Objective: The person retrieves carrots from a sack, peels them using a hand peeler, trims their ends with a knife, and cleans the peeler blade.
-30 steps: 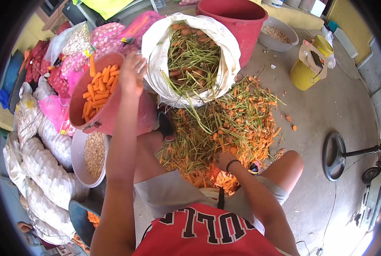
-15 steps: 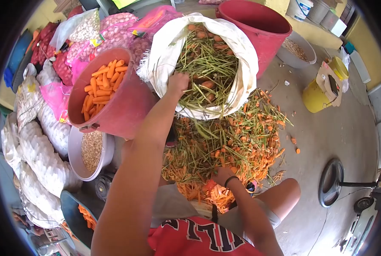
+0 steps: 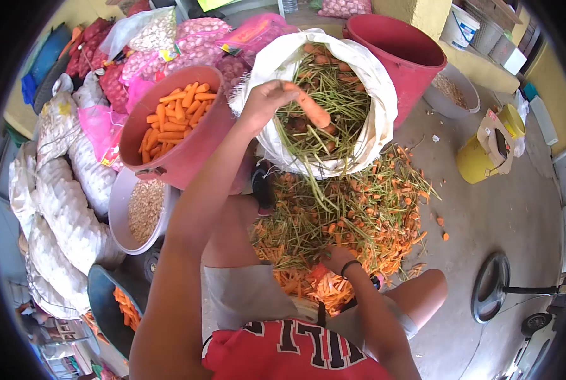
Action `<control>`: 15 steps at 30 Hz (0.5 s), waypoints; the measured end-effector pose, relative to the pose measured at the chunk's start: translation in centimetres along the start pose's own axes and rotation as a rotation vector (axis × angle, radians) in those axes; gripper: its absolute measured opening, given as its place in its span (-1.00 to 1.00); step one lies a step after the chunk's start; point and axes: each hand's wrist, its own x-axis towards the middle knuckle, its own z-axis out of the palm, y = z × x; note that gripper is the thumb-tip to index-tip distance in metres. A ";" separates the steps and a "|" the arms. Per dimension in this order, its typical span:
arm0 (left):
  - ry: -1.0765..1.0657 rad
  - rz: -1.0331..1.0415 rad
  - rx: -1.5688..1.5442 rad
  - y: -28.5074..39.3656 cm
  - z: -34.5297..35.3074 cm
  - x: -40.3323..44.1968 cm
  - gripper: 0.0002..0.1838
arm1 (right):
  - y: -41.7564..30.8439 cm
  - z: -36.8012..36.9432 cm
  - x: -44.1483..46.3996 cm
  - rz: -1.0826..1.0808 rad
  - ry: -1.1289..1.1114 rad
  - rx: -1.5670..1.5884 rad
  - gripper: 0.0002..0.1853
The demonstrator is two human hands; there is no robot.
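My left hand (image 3: 267, 104) pinches the end of an unpeeled carrot (image 3: 311, 109), held above a white sack (image 3: 267, 58) full of carrots with green stems. To its left stands a red bucket (image 3: 194, 149) of peeled orange carrots (image 3: 175, 120). Down by my knees my right hand (image 3: 337, 258), with a dark band at the wrist, has its fingers curled at the edge of the heap of peelings, stems and carrot ends (image 3: 359, 215). Something orange-red shows beside its fingers; too little of it is visible to tell what the hand holds.
An empty-looking red bin (image 3: 397, 44) stands behind the sack. Grey basins (image 3: 166, 218) hold pale pieces. A yellow bucket (image 3: 476, 158) stands on the right near a round black base (image 3: 490, 288). White sacks (image 3: 68, 221) and bags of garlic (image 3: 201, 38) line the left.
My left hand went from beside the red bucket into the white sack and has now lifted out a carrot. My right hand has stayed low by the peelings.
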 end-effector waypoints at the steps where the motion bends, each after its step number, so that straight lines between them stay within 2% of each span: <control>1: 0.018 -0.016 -0.143 1.7 0.5 -0.8 -0.71 | -0.5 -0.4 -0.5 0.003 -0.001 -0.022 -0.54; 3: 0.080 -0.097 -0.426 3.9 3.3 -3.8 -0.59 | -1.4 -0.7 -1.0 0.031 -0.011 -0.013 -0.54; 5: 0.055 -0.090 -0.559 2.5 6.3 -7.8 -0.42 | -1.3 -1.3 -1.4 0.088 -0.033 0.041 -0.54; 7: 0.009 -0.224 -0.626 -0.2 8.2 -12.7 -0.41 | -1.5 -2.3 -2.4 0.092 0.168 0.031 -0.57; 9: -0.010 -0.375 -0.464 -1.8 9.4 -17.6 -0.45 | -1.1 -3.1 -3.5 -0.033 0.453 0.167 -0.62; 11: -0.024 -0.352 -0.279 -4.0 10.8 -21.7 -0.50 | -0.7 -3.3 -4.3 -0.094 0.641 0.217 -0.69; 14: -0.118 -0.366 0.001 -3.4 11.8 -24.8 -0.56 | -2.5 -3.6 -6.0 -0.249 0.801 0.223 -0.76; 15: -0.157 -0.376 0.097 -2.6 11.9 -25.5 -0.58 | -3.3 -3.8 -6.6 -0.232 0.758 0.218 -0.77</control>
